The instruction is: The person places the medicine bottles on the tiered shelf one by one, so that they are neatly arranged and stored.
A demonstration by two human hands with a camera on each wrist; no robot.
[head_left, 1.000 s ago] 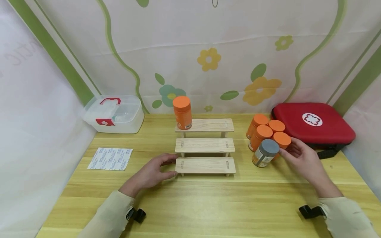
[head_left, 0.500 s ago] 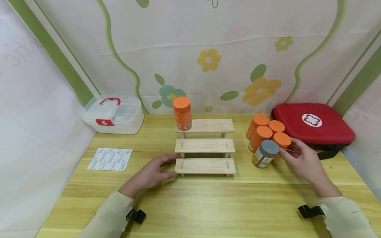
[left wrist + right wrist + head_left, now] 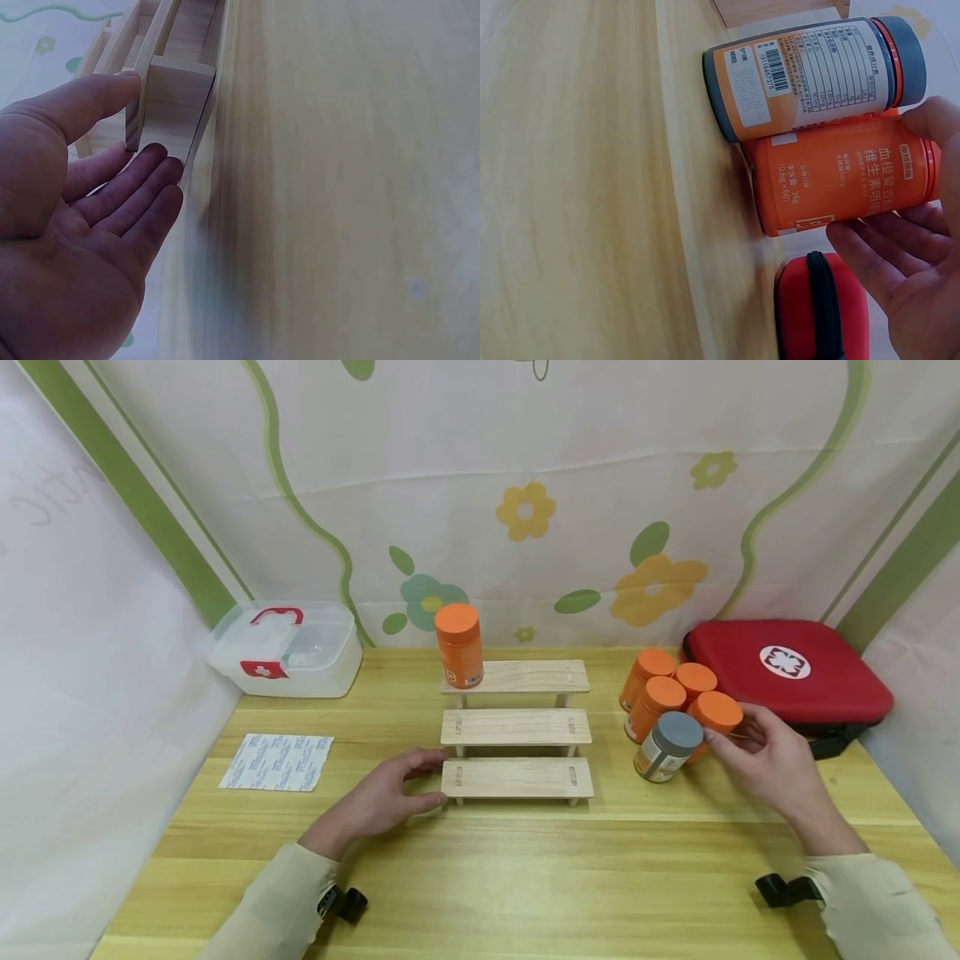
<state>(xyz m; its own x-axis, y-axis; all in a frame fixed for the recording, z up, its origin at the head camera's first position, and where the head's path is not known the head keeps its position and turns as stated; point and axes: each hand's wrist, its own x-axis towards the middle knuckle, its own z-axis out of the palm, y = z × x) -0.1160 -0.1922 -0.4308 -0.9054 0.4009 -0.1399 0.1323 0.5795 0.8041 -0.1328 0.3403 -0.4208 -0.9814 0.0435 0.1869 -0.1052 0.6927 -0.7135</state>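
My right hand [image 3: 772, 768] grips an orange-capped bottle [image 3: 716, 713], thumb on the near side and fingers behind. In the right wrist view the same orange bottle [image 3: 840, 176] shows its printed label and leans against a grey-capped bottle [image 3: 810, 79]. More orange-capped bottles [image 3: 660, 695] stand close beside it. At the left end of a three-step wooden stand [image 3: 517, 778], my left hand [image 3: 382, 797] holds the lowest step's end between thumb and fingers; the left wrist view shows the thumb and index finger at the board's edges. One orange bottle [image 3: 460, 647] stands on the top step's left end.
A red first-aid case [image 3: 787, 672] lies close behind my right hand. At the back left sits a clear plastic box [image 3: 300, 652] with a red handle. A printed white sheet [image 3: 276, 762] lies on the wooden table [image 3: 510, 877]. A patterned cloth hangs behind.
The orange-capped bottle in my right hand has shifted slightly right, away from the grey-capped one, and the right hand moved with it. My left hand stays where it was at the stand.
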